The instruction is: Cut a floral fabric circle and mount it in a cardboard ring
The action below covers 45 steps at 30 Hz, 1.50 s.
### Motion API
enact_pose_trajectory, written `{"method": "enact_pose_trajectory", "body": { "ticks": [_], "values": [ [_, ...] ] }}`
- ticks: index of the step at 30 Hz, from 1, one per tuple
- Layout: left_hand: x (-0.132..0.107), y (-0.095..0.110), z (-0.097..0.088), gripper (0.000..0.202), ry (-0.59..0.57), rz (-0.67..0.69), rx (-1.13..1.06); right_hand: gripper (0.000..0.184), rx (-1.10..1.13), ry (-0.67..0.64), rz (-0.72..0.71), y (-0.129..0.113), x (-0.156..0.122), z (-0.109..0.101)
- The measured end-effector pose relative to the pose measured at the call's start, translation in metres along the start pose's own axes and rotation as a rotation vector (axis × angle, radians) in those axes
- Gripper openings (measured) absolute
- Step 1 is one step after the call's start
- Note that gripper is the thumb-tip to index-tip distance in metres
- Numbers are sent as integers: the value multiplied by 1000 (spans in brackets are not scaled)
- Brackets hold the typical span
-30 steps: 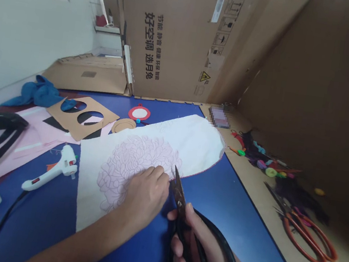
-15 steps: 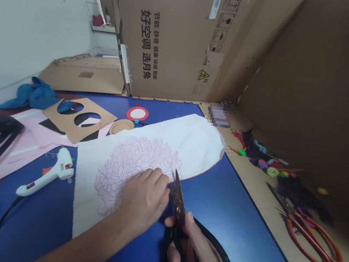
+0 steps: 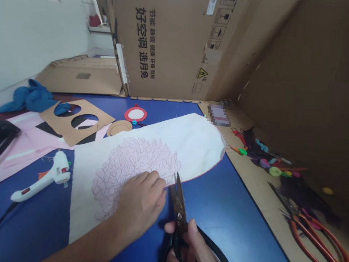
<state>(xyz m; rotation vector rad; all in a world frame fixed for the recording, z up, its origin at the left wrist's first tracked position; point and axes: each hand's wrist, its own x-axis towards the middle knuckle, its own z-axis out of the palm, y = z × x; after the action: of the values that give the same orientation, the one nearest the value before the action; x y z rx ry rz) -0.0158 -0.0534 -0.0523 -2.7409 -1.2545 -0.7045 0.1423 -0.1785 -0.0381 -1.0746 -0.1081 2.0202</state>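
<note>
White fabric [image 3: 197, 141] with a chrysanthemum-like flower outline [image 3: 144, 157] lies across the table, its right end rounded and edged in reddish stitching. My left hand [image 3: 142, 198] rests over the lower part of the flower, its curled fingers closed on the cloth's near edge; the fingertips are hidden. In my right hand [image 3: 194, 250] is a pair of black-handled scissors [image 3: 179, 206]. Their blades point away from me, slightly apart, with the tips at the fabric's edge just right of my left hand.
On the left lie a white glue gun [image 3: 44, 179], a cardboard piece with oval holes [image 3: 72, 133], pink fabric [image 3: 28, 129] and blue cloth [image 3: 30, 96]. Orange-handled scissors [image 3: 315, 239] and small trinkets [image 3: 264, 163] lie right. Large cardboard panels [image 3: 178, 39] stand behind.
The scissor blades have spread a little and their tips show beside the fabric edge. My left hand keeps its hold; the whole view has shifted slightly.
</note>
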Motion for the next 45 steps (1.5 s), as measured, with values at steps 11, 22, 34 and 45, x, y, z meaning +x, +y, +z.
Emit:
{"method": "enact_pose_trajectory", "body": {
  "ticks": [11, 22, 34, 45],
  "values": [
    [2, -1, -2, 14, -37, 12, -53, 84, -2, 21, -23, -4, -3, 4],
    [-2, -4, 5, 16, 41, 67, -116, 85, -65, 44, -51, 0, 0, 1],
    [0, -3, 2, 17, 70, 71, -141, 85, -61, 10, -26, 2, 5, 0],
    [-1, -3, 1, 19, 65, 72, -157, 92, -36, -11, -35, -1, 14, 5]
  ]
}}
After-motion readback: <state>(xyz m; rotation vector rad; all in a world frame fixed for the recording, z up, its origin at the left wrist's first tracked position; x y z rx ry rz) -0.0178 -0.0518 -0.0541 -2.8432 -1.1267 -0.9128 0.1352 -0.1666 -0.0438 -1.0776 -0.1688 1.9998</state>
